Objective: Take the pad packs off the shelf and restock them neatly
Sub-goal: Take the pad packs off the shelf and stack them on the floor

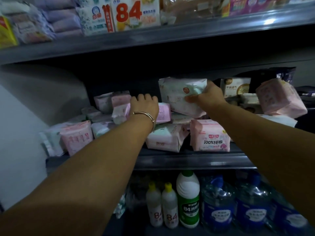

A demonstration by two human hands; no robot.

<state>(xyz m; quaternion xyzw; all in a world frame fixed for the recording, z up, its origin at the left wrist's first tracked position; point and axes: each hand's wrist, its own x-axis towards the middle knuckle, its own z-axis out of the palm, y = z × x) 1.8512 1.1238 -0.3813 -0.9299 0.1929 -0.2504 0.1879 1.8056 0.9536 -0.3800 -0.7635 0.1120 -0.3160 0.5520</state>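
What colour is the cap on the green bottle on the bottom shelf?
White, on the green bottle, seen in the head view.

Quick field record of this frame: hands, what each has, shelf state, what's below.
left hand: reaches into the pile, fingers curled down over a small pink pack; firm grip not clear
right hand: holds a large white pad pack, lifted above the pile
middle shelf: pad packs lie jumbled, some tilted, some stacked
front pack: pink pack printed 100%, upright at the shelf edge
lower shelf: two white bottles with yellow caps, a green bottle, blue water jugs
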